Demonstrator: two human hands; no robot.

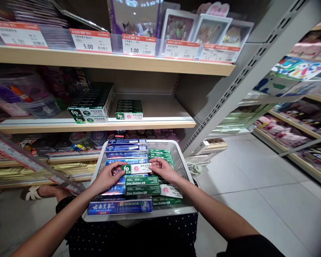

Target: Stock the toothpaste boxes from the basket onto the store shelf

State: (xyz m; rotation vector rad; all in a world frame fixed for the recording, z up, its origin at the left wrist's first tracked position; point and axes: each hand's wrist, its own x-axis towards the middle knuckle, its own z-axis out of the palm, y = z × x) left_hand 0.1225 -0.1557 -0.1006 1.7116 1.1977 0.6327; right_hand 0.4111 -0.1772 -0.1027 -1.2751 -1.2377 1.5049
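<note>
Between my two hands is a green and white toothpaste box [136, 169], label side up, above a light grey plastic basket [186, 171] on my lap. My left hand [105, 177] pinches the box's left end. The fingers of my right hand [163, 170] are curled round its right end. Blue toothpaste boxes [120, 207] lie in a column on the basket's left side. Green toothpaste boxes [142, 191] lie in the middle and on the right, some overlapping the blue ones.
On the shelf [149, 125] ahead stand a larger stack of green boxes [92, 103] and a smaller stack [129, 109]. A shelf with price tags [139, 45] runs above. A metal upright [230, 89] rises at right. Another person's sandalled foot [39, 192] is at lower left.
</note>
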